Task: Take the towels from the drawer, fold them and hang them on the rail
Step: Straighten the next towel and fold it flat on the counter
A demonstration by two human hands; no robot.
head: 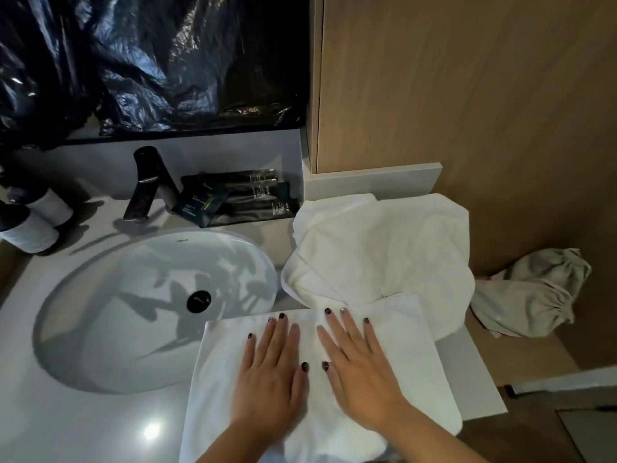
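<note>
A white towel [410, 355] lies spread flat on the counter's front right part, beside the sink. My left hand [270, 372] and my right hand [360, 365] rest palm down on it side by side, fingers spread, thumbs almost touching. Neither hand grips anything. Behind that towel a second white towel [384, 248] sits bunched in a loose heap on the counter's right end. No drawer and no rail are in view.
An oval white sink [100, 295] with a black drain fills the counter's left. A black tap [147, 185] stands behind it, with dark toiletry packets [240, 198] and two bottles [33, 225]. A beige cloth bag [531, 295] lies at the right by the wooden wall.
</note>
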